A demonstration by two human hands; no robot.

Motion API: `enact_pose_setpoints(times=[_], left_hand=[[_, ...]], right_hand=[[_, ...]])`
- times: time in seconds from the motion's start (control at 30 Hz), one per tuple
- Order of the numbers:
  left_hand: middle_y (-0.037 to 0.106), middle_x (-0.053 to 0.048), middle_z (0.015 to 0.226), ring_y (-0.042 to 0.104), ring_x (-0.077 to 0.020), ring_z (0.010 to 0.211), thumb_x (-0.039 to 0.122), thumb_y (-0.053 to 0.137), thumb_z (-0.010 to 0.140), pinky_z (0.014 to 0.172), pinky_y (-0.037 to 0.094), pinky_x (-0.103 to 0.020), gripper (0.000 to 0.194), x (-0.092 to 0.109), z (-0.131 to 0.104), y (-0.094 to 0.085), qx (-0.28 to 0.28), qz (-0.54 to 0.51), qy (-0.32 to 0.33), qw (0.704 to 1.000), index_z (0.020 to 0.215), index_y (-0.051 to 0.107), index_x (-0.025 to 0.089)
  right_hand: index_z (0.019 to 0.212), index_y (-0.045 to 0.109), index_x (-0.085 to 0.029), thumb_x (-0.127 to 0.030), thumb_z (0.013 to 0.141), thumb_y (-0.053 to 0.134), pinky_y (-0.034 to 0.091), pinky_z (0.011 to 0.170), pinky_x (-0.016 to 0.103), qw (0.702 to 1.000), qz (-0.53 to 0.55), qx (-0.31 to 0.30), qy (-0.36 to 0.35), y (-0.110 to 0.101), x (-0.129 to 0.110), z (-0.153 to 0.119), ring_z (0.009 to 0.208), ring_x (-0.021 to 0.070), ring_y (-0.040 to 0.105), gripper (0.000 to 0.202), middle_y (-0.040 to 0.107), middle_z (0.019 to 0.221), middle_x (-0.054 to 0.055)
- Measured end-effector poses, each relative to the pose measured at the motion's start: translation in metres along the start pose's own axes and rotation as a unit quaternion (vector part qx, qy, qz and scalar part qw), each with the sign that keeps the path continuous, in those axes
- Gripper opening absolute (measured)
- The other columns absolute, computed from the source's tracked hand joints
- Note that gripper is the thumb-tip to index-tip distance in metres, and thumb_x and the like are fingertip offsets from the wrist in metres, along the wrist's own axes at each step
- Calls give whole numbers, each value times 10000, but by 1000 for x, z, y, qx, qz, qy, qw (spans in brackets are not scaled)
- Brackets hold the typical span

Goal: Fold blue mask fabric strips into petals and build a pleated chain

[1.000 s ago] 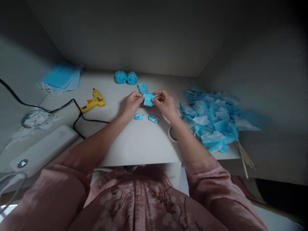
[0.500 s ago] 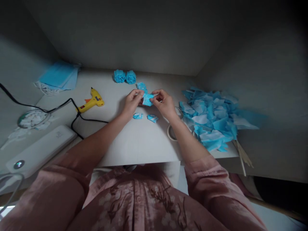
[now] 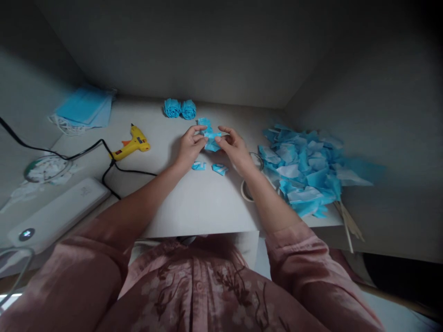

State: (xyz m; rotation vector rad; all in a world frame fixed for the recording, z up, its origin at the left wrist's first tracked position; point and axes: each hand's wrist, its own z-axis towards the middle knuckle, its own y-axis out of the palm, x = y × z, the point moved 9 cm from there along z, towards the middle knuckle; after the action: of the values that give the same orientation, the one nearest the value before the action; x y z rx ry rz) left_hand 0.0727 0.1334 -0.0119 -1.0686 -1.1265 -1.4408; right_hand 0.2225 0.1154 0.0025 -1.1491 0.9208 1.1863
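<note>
My left hand (image 3: 191, 146) and my right hand (image 3: 235, 146) pinch a small light-blue piece of mask fabric (image 3: 212, 143) between them, one at each side, above the table. Just behind it lies another blue fabric piece (image 3: 204, 122), partly covered. Nearer to me rest two folded blue pieces, one on the left (image 3: 198, 166) and one on the right (image 3: 219, 169). Two rolled blue fabric roses, a left rose (image 3: 172, 108) and a right rose (image 3: 188, 109), sit side by side at the back of the table.
A yellow glue gun (image 3: 133, 143) with a black cord lies left. Blue face masks (image 3: 83, 108) are stacked at the back left, above a long white device (image 3: 62, 210). Right are tape rolls (image 3: 246, 191), a heap of blue fabric scraps (image 3: 304, 166) and thin sticks (image 3: 348, 223).
My fingers have shifted their hold on the fabric piece, and its edges have folded somewhat. My right index finger has lifted from it. Other things stay where they were.
</note>
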Motion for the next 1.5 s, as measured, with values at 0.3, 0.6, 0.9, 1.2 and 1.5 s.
enact_pose_setpoints(times=[0.3, 0.6, 0.9, 1.2, 1.5], left_hand=[[538, 62, 597, 502, -113, 532, 79, 579, 792, 592, 393, -242, 307, 0, -1, 4, -16, 27, 1, 999, 1061, 586, 229], [563, 54, 606, 537, -125, 565, 104, 561, 755, 621, 409, -235, 401, -3, 1, 6, -42, -13, -9, 999, 1145, 535, 193], [640, 14, 773, 602, -100, 614, 73, 431, 828, 612, 485, -209, 393, -7, 2, -19, 86, -14, -75, 993, 1199, 458, 199], [631, -36, 977, 646, -110, 740, 96, 435, 902, 655, 531, -220, 398, -10, 0, -21, 102, -25, -116, 988, 1284, 424, 205], [600, -65, 1094, 596, -122, 838, 88, 457, 893, 639, 523, -210, 417, -10, 4, -32, 140, -5, -85, 986, 1292, 457, 210]], right_hand=[[1163, 608, -257, -380, 744, 749, 410, 630, 280, 1000, 21, -4, 4, 0, 15, 7, 639, 128, 427, 459, 459, 710, -51], [1225, 596, -241, -417, 714, 795, 473, 696, 294, 993, 92, -49, 58, 1, 21, 4, 658, 132, 538, 576, 570, 716, -44], [1287, 568, -230, -264, 731, 723, 492, 649, 273, 994, 33, -34, 98, 0, 28, 2, 633, 122, 531, 578, 602, 725, -36], [1366, 518, -239, -122, 759, 630, 540, 581, 230, 986, 10, -52, 155, 10, 35, -4, 577, 98, 531, 629, 521, 673, -68], [1429, 499, -136, -49, 789, 560, 600, 634, 295, 974, -165, -60, 139, 18, 28, 39, 586, 142, 630, 649, 666, 781, 27]])
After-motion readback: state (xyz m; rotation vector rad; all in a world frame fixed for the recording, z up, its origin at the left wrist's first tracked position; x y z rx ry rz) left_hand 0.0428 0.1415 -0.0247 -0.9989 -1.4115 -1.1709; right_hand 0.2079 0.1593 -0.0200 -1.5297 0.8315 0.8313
